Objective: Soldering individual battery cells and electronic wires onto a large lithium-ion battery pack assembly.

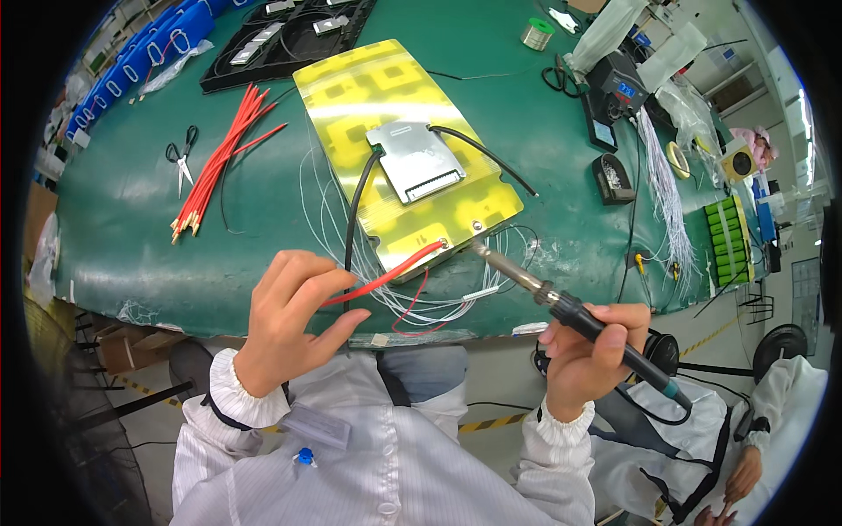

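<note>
Wire, red (pixel 386 279), pinched in left hand (pixel 289 320); right hand (pixel 583 351) grips soldering iron (pixel 561 302) at its far end.

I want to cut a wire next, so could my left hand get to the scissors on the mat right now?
Probably not yet: the left hand is pinching the red wire. The scissors lie uncovered on the green mat, far left.

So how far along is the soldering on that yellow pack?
Black leads already run from the grey board. In hand: left hand holds the red wire at the yellow pack edge, right hand brings the soldering iron tip there. White wires hang loose.
</note>
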Demonstrator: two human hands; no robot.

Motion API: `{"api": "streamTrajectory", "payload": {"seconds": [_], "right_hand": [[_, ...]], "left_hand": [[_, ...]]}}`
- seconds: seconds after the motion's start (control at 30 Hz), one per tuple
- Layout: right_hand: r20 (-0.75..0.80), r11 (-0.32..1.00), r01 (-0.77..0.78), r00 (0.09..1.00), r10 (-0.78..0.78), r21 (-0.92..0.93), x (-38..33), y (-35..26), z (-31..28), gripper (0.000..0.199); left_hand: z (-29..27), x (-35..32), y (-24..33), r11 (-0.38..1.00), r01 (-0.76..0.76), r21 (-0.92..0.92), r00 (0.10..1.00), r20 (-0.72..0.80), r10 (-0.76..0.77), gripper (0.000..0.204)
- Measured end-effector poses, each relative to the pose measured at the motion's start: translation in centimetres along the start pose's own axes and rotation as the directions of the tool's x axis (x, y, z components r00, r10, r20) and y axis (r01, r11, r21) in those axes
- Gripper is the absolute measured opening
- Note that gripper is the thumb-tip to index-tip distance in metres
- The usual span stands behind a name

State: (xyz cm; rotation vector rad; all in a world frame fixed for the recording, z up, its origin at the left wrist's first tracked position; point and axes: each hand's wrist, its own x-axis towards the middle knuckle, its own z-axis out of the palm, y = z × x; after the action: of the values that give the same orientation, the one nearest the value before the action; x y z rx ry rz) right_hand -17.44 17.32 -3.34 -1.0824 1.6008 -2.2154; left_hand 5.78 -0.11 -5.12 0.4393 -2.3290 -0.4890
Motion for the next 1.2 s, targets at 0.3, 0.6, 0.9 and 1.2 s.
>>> {"api": "streamTrajectory", "payload": {"seconds": [0.3,0.6,0.9,1.2], "right_hand": [[-0.073,0.992,0.109,0.991,-0.113,-0.059,0.6,-0.2,-0.7,0.043],[-0.298,0.984,0.162,0.938,-0.178,-0.079,0.2,0.6,-2.7,0.034],[-0.333,0.991,0.128,0.933,-0.137,-0.046,-0.6,1.1,-4.1,0.035],[-0.328,0.994,0.103,0.939,-0.106,-0.025,-0.5,1.3,-4.6,0.034]], "left_hand": [[-0.5,1.5,1.0,0.989,0.070,-0.133,0.996,-0.051,-0.078,0.042],[2.8,8.5,4.7,0.993,-0.064,0.095,0.998,0.004,0.064,0.021],[4.3,8.6,5.3,0.972,-0.012,0.233,1.000,-0.020,0.017,0.016],[4.3,7.0,8.9,0.972,-0.170,0.162,0.974,0.177,0.141,0.015]]}}
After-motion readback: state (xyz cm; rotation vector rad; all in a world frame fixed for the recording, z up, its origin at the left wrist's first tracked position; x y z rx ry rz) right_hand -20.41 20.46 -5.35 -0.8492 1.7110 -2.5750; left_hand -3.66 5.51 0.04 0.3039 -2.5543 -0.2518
